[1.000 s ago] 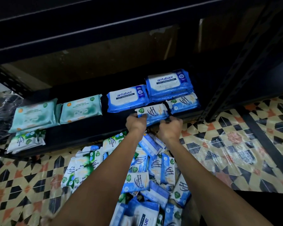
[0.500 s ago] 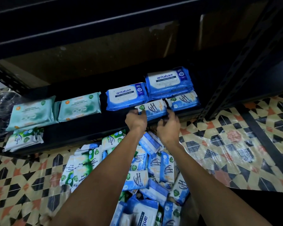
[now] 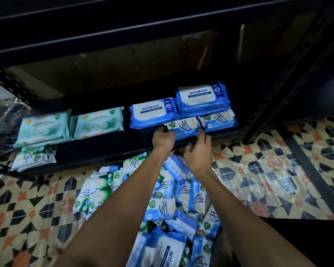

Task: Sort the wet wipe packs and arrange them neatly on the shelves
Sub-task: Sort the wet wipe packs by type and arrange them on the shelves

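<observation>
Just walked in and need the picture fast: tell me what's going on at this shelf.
A person is sorting wet wipe packs onto a black shelf. The left hand grips the left end of a small blue Fragrance Free pack at the shelf's front edge; the right hand hangs just below its right end, fingers loose. Antabax packs and teal packs sit behind. A heap of unsorted packs lies on the floor.

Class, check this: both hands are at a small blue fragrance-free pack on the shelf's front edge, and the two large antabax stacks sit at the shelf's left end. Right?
Not quite. The head view shows the antabax stacks toward the shelf's right side; teal packs occupy the left. The left hand and right hand are indeed at the small blue pack.
</observation>
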